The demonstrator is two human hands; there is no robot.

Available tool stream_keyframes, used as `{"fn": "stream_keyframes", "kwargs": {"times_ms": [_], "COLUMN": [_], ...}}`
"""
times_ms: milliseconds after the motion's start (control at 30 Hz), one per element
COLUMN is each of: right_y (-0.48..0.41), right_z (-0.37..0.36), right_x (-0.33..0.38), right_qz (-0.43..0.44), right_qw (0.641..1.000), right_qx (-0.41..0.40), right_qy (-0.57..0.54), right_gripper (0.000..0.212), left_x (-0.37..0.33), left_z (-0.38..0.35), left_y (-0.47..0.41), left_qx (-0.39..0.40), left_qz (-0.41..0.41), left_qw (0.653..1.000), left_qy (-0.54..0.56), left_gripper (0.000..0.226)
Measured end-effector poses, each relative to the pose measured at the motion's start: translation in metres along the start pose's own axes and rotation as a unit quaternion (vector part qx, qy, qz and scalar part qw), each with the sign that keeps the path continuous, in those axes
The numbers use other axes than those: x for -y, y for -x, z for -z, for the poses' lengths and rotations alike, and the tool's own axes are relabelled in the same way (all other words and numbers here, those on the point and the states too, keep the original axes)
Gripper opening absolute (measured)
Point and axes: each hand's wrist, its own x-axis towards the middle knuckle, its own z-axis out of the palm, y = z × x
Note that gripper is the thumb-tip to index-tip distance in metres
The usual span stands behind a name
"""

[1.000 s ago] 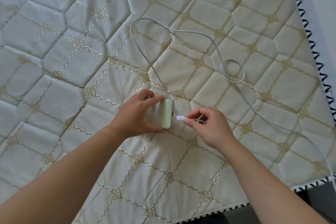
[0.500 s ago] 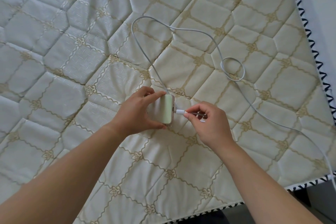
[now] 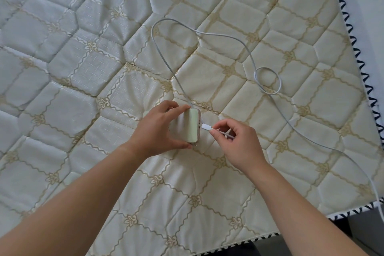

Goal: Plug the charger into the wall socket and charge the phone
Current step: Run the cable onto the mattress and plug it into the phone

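So right around the middle of the frame, the left hand (image 3: 160, 129) is wrapped around a pale greenish phone (image 3: 190, 125), thumb on the lower edge and fingers over the top edge, holding it tipped up off the quilted mattress (image 3: 83, 68) so its short end faces right. The right hand (image 3: 236, 143), just to the right of it, pinches the white connector (image 3: 206, 126) of the charging cable (image 3: 207, 34) between thumb and forefinger, the other fingers curled loosely. The connector tip sits right at the phone's end port; can't honestly tell if it's fully in or only touching. From the phone area the cable runs up toward the top centre, bends round, snakes over to the right, makes a small loop (image 3: 268, 80) in the right-middle part of the frame, then trails down and off the lower right corner past the mattress's black-and-white zigzag trim (image 3: 353, 48). Both bare forearms come in from the bottom edge. The mattress is cream with a tan diamond pattern and fills nearly the whole shot.
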Motion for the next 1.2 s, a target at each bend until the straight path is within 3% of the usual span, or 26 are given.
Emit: {"fn": "stream_keyframes", "kwargs": {"times_ms": [333,733,967,1067,1200], "right_y": [-0.008,-0.024,-0.036,-0.036,-0.036], "right_z": [0.003,-0.001,0.000,-0.004,-0.018], "right_x": [0.006,-0.001,-0.016,-0.027,-0.027], "right_qz": [0.070,0.043,0.056,0.052,0.117], "right_qw": [0.992,0.995,0.985,0.974,0.948], "right_qx": [0.032,0.035,0.050,0.081,0.087], "right_qy": [0.099,0.078,0.152,0.207,0.283], "right_gripper": [0.007,0.009,0.005,0.023,0.058], "left_x": [0.001,-0.005,0.000,0.013,0.028], "left_z": [-0.007,-0.010,-0.017,-0.011,-0.004], "left_y": [0.001,-0.008,0.002,0.016,0.034], "left_qx": [0.005,-0.021,-0.036,-0.058,-0.091], "left_qz": [-0.009,0.018,0.038,0.070,0.088], "left_qw": [0.999,0.999,0.998,0.996,0.992], "left_qy": [-0.044,-0.044,-0.026,-0.007,0.003], "left_gripper": [0.094,0.092,0.084,0.078,0.076]}}
